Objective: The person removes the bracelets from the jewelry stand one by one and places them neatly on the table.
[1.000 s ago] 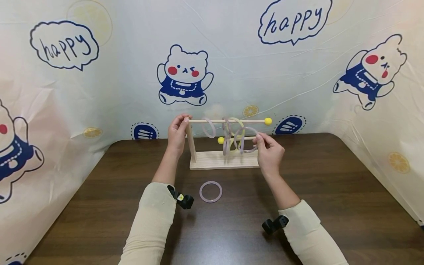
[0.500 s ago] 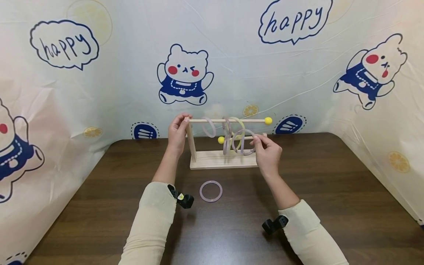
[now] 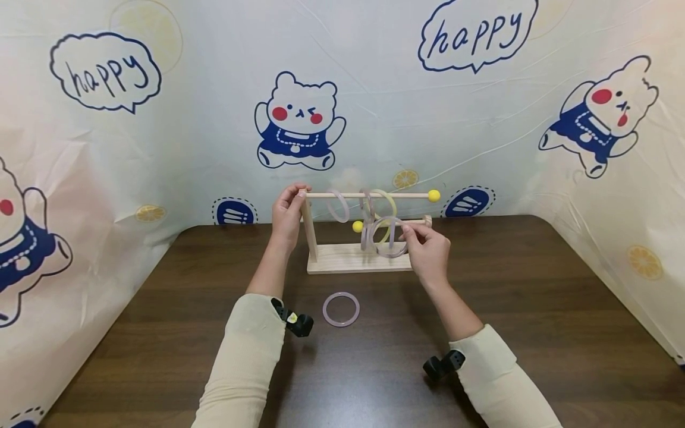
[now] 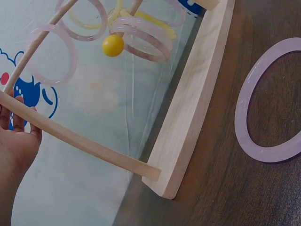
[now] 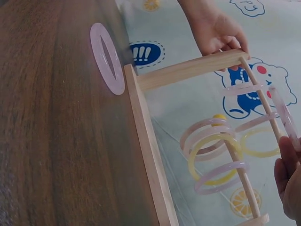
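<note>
Over the tabletop (image 3: 342, 380), the left hand (image 3: 287, 219) grips the wooden stand (image 3: 342, 261), probably for steadiness; the right hand (image 3: 432, 252) pinches a lilac ring (image 5: 284, 115) before the lower rod (image 5: 248, 188), leaving its hole clear.

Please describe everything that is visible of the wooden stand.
The wooden stand looks like pale, unpainted wood: a flat base, one tall upright and one shorter upright, each carrying a horizontal rod tipped with a yellow ball. It stands upright on the dark table, with rings hung on both rods. The left hand holds the top of the tall upright.
</note>
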`<state>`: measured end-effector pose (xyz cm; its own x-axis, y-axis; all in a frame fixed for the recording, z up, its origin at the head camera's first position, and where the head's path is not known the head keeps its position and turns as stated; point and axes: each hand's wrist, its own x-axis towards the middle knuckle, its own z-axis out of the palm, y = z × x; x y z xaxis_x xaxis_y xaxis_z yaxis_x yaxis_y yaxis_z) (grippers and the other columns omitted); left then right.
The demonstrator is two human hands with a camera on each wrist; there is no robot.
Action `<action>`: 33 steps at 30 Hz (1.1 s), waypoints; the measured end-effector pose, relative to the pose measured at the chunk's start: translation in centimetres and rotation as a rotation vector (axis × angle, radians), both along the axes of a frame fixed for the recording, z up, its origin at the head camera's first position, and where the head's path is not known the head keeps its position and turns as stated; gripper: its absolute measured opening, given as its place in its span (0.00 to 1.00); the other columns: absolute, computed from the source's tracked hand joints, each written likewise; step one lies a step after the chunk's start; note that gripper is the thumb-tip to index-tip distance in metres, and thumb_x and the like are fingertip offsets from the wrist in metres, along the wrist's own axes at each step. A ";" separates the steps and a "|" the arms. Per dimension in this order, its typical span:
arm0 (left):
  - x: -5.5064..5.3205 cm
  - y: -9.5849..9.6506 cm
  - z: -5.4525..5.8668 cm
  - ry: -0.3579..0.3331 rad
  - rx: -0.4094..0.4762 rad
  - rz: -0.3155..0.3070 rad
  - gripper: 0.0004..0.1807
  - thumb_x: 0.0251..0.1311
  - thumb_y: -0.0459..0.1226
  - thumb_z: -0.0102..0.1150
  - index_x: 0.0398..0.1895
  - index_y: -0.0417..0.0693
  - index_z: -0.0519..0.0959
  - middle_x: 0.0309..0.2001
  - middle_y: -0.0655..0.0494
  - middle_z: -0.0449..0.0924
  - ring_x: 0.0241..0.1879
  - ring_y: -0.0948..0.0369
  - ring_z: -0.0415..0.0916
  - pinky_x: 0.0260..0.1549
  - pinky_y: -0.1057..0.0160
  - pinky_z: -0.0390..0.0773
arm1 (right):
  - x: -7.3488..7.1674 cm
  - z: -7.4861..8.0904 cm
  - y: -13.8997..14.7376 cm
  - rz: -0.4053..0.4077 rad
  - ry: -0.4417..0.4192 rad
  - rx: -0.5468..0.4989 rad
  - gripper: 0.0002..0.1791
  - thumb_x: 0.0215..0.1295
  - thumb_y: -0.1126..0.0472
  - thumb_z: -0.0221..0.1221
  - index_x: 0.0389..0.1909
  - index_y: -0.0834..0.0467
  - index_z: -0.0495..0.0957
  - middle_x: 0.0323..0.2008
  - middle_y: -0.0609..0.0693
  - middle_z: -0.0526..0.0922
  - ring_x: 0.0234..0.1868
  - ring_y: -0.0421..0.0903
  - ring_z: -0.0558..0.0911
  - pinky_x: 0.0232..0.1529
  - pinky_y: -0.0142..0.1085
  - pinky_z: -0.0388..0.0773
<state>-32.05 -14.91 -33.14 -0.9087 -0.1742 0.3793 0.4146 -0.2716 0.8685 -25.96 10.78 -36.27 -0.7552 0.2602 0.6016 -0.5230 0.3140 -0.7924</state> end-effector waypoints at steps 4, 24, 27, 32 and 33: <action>0.0 0.0 0.0 0.002 -0.001 -0.001 0.06 0.65 0.31 0.49 0.38 0.47 0.76 0.38 0.59 0.78 0.41 0.62 0.70 0.44 0.65 0.69 | 0.0 -0.1 0.0 0.012 -0.030 0.012 0.07 0.59 0.67 0.60 0.30 0.68 0.83 0.19 0.60 0.80 0.15 0.30 0.71 0.16 0.23 0.65; 0.1 0.1 0.0 0.011 0.014 -0.004 0.06 0.65 0.30 0.48 0.37 0.47 0.75 0.38 0.59 0.78 0.41 0.62 0.70 0.43 0.66 0.69 | 0.3 -0.4 -0.2 0.058 -0.177 0.122 0.09 0.60 0.65 0.58 0.29 0.68 0.83 0.20 0.58 0.81 0.14 0.35 0.73 0.16 0.26 0.67; 0.1 0.2 0.0 0.020 0.024 -0.008 0.06 0.65 0.30 0.48 0.37 0.48 0.75 0.38 0.58 0.78 0.42 0.63 0.71 0.44 0.66 0.69 | 0.4 -0.4 -0.2 0.066 -0.186 0.135 0.09 0.59 0.65 0.58 0.27 0.68 0.83 0.19 0.56 0.81 0.15 0.36 0.73 0.16 0.26 0.66; 0.1 0.2 0.0 0.022 0.023 -0.006 0.06 0.65 0.30 0.48 0.38 0.47 0.75 0.38 0.58 0.78 0.42 0.63 0.71 0.44 0.66 0.69 | 0.3 -0.5 -0.2 0.082 -0.208 0.150 0.09 0.60 0.65 0.58 0.28 0.67 0.83 0.18 0.55 0.81 0.14 0.37 0.73 0.14 0.27 0.65; 0.1 0.2 0.0 0.022 0.022 -0.005 0.06 0.65 0.29 0.48 0.38 0.47 0.75 0.38 0.58 0.78 0.42 0.63 0.71 0.44 0.66 0.69 | 0.3 -0.6 -0.2 0.084 -0.213 0.152 0.09 0.60 0.65 0.58 0.28 0.67 0.83 0.18 0.55 0.81 0.14 0.38 0.73 0.14 0.28 0.65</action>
